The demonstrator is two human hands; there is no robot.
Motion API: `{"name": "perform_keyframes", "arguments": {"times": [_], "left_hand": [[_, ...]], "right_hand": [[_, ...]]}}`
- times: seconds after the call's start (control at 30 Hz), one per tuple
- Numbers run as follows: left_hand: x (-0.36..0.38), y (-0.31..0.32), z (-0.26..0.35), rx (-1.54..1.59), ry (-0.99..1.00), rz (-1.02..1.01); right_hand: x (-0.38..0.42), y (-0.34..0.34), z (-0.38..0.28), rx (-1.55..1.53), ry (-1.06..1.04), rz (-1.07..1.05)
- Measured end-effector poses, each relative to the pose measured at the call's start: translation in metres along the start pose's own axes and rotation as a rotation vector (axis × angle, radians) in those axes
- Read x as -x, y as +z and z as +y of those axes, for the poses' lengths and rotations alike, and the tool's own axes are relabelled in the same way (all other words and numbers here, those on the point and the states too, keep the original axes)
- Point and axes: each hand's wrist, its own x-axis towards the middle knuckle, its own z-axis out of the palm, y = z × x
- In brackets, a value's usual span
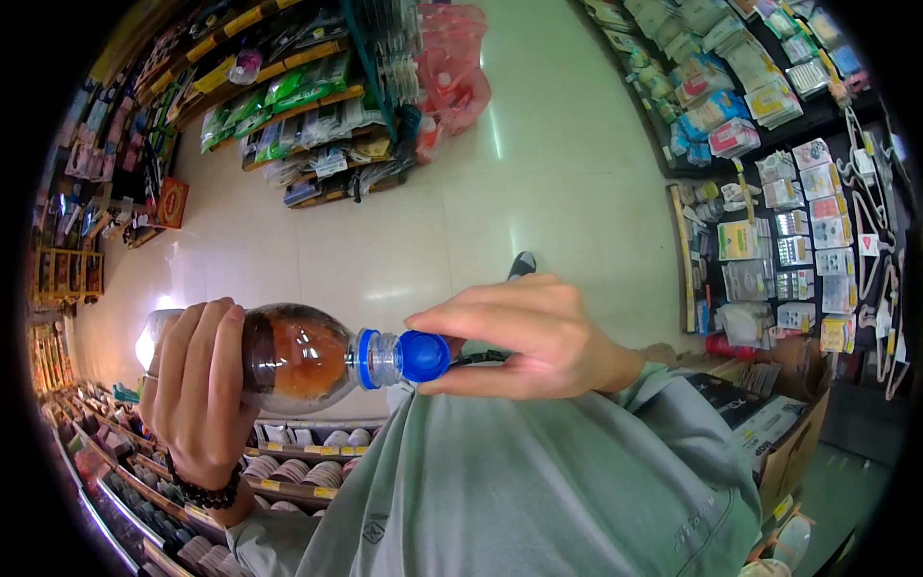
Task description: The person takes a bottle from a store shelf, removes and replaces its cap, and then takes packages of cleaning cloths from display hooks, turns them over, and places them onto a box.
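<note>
My left hand (192, 385) is wrapped around the body of a clear plastic bottle (298, 358) filled with dark brown drink, held sideways in front of my chest. The bottle's neck points right and ends in a blue cap (424, 356). My right hand (519, 337) pinches that blue cap between thumb and fingers. A dark bead bracelet (204, 494) sits on my left wrist. My grey-green shirt (519, 490) fills the lower middle of the view.
Shop shelves with packaged goods stand at the upper left (288, 106) and along the right (769, 192). A pale tiled floor (433, 221) runs between them. An open cardboard box (788, 433) sits at the lower right. Low shelves with round tins (288, 471) are below.
</note>
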Motion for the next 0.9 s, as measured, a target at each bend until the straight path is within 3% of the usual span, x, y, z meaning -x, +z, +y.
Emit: {"name": "perform_keyframes", "arguments": {"times": [0.9], "left_hand": [[-0.0008, -0.0041, -0.0033, -0.019, 0.01, 0.013]], "right_hand": [[-0.0036, 0.001, -0.0013, -0.015, 0.02, -0.002]]}}
